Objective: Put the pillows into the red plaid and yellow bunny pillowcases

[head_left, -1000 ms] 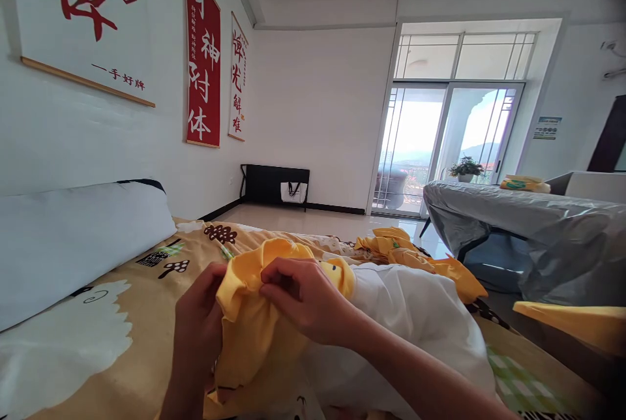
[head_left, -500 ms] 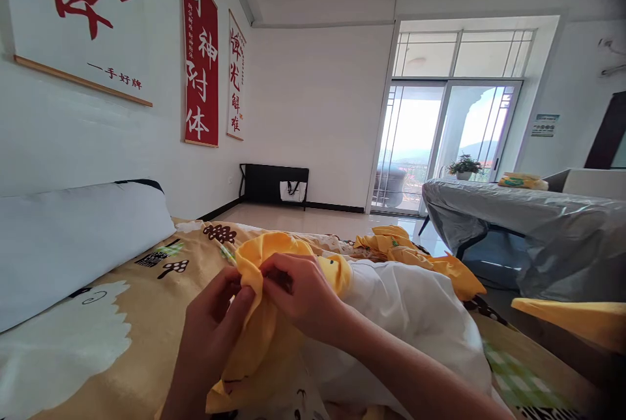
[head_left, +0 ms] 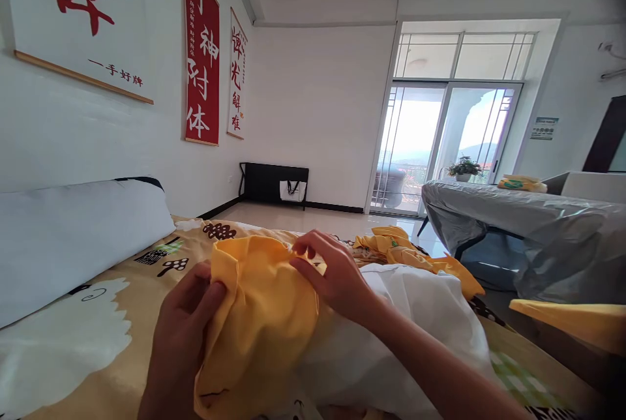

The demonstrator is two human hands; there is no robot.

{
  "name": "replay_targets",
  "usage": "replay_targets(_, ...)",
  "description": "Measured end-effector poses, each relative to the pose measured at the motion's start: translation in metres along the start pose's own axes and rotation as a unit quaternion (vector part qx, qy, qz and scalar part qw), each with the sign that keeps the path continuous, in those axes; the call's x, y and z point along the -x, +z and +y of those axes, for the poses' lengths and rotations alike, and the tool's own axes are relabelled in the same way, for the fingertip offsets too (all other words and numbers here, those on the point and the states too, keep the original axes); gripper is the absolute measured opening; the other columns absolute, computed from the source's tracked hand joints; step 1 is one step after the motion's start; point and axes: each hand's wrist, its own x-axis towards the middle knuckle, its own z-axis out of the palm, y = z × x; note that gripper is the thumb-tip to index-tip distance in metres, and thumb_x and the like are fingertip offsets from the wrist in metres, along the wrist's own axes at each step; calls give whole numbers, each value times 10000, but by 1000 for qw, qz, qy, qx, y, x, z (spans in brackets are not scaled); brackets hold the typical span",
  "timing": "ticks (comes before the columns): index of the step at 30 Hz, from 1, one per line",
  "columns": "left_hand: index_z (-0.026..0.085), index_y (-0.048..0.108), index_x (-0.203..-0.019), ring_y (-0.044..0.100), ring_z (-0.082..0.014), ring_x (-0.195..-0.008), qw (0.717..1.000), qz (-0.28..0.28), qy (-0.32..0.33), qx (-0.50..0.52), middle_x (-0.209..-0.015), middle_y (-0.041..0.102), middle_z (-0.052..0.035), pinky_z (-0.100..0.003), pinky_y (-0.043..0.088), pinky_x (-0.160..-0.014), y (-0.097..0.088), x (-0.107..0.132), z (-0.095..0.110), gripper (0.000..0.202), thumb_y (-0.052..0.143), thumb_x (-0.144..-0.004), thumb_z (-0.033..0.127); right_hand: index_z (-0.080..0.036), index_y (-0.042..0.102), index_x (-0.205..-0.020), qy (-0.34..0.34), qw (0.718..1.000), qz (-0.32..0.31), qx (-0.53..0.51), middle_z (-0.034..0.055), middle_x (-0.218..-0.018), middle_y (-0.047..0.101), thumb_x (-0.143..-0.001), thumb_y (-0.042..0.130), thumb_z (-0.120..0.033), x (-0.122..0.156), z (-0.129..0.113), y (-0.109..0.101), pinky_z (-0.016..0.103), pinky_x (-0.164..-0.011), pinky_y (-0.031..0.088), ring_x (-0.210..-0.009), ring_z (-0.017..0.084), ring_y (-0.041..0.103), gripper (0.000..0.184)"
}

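A yellow garment hangs stretched between my two hands above a bed. My left hand pinches its left edge with thumb and fingers closed on the cloth. My right hand grips the upper right edge, fingers curled into the fabric. A white garment lies bunched under my right forearm. Beyond it, more yellow clothes sit in a crumpled heap on the bed.
The bed has a tan patterned sheet and a white pillow by the left wall. A table under grey plastic stands to the right. Another yellow cloth shows at the right edge. Glass balcony doors are ahead.
My hands have pulled apart, spreading the yellow garment wider. The right hand moved up and right along its edge; the left hand shifted down and left.
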Motion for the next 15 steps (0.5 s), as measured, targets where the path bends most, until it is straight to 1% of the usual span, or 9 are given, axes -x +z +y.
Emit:
replay_targets(1,206,611,-770,571,-128,-640,999,30,22,-9,-704,615,26,-167,443,-538,2,2,2,286,773,-645,407,-201,588,-1034,28,1000,-12,-6,43,-986,643,-854,604,-284,1,8,-6,304,-803,429,-881,164,567,199)
replay_targets(3,212,605,-770,578,-124,-690,994,75,67,-49,-753,626,28,-157,438,-570,7,6,5,223,732,-693,378,-213,525,-1224,73,992,-90,-44,64,-1106,620,-843,623,-353,5,24,-15,334,-847,433,-984,186,558,418)
replay_targets(5,213,608,-781,578,-124,-706,983,103,112,-103,-781,629,25,-166,439,-598,13,11,7,163,678,-742,355,-227,522,-1273,98,972,-193,-92,53,-1055,629,-860,596,-404,11,41,-20,309,-786,447,-928,174,570,456)
replay_targets(7,213,608,-794,583,-136,-728,970,121,160,-137,-804,634,19,-192,452,-634,17,15,5,128,630,-772,337,-227,559,-1255,118,952,-254,-127,32,-921,624,-884,548,-454,15,56,-22,279,-696,441,-799,149,562,435)
replay_targets(9,214,599,-795,582,-147,-714,960,137,189,-155,-785,634,18,-219,459,-636,18,21,2,116,600,-783,329,-208,557,-1268,139,943,-260,-156,19,-804,595,-923,452,-488,15,67,-23,279,-657,440,-716,141,542,456)
replay_targets(10,215,595,-792,580,-150,-694,957,147,192,-163,-760,633,20,-228,459,-622,17,24,0,115,598,-782,329,-196,546,-1282,143,945,-247,-162,22,-793,592,-931,429,-488,13,70,-23,291,-670,450,-722,148,547,472)
replay_targets(11,217,593,-787,579,-151,-675,955,158,188,-169,-735,631,23,-231,456,-603,16,28,-1,114,602,-779,330,-192,524,-1308,136,950,-232,-161,38,-845,609,-926,440,-475,9,71,-22,309,-712,464,-773,162,564,483)
replay_targets(13,224,589,-746,588,-154,-663,953,177,177,-171,-712,637,28,-230,458,-580,14,35,-2,110,621,-764,327,-210,481,-1356,83,963,-218,-136,88,-1111,611,-857,577,-413,1,68,-21,358,-869,453,-999,206,564,548)
replay_targets(15,237,593,-716,613,-170,-717,955,174,180,-160,-751,659,27,-237,487,-612,11,43,1,105,630,-758,325,-253,503,-1339,9,960,-258,-112,77,-1358,502,-776,667,-289,-6,59,-17,370,-1019,367,-1215,228,470,587)
